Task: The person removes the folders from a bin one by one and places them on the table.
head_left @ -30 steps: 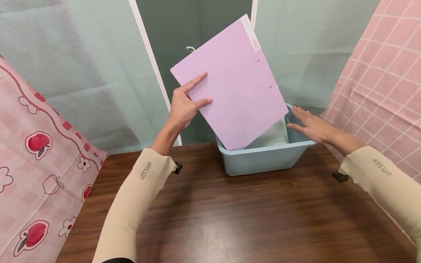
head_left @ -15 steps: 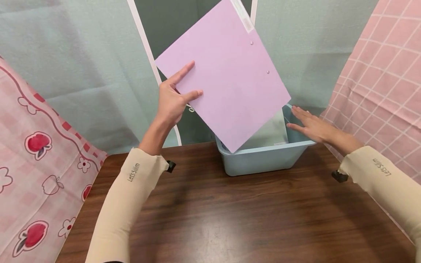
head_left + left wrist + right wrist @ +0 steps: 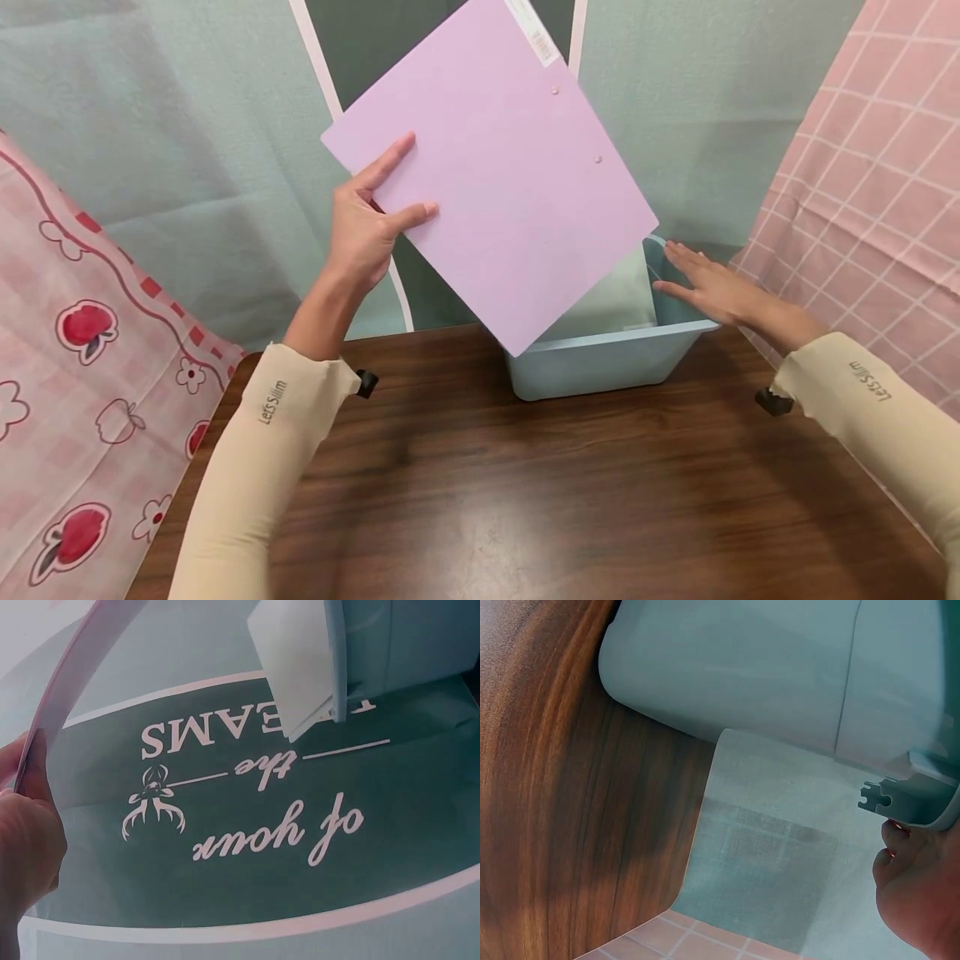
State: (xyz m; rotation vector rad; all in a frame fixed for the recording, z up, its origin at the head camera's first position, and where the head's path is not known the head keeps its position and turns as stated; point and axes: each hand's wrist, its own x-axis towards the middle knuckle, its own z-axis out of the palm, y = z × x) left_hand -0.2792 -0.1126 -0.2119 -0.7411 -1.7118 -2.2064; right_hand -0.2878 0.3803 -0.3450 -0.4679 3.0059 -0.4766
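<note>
My left hand (image 3: 363, 229) grips a flat lilac file folder (image 3: 502, 175) by its left edge, with thumb and index finger on the near face. Two small rivets and a white label show along the folder's upper right edge. It is tilted, its lower corner overlapping the front rim of a light blue plastic bin (image 3: 592, 367). In the left wrist view the folder (image 3: 71, 671) appears edge-on. My right hand (image 3: 712, 287) rests at the bin's right rim with straight fingers. Inside the bin leans a pale, flat sheet-like thing (image 3: 618, 292), partly hidden by the folder.
The bin stands at the back of a brown wooden table (image 3: 480, 483). Behind hangs a pale green curtain (image 3: 187, 167) with a dark green panel. A pink checked cloth (image 3: 885, 167) hangs on the right, an apple-print cloth (image 3: 90, 400) on the left.
My left hand has moved left and slightly up, carrying the lilac folder with it, and more of the pale thing in the bin shows. My right hand stays at the rim.
</note>
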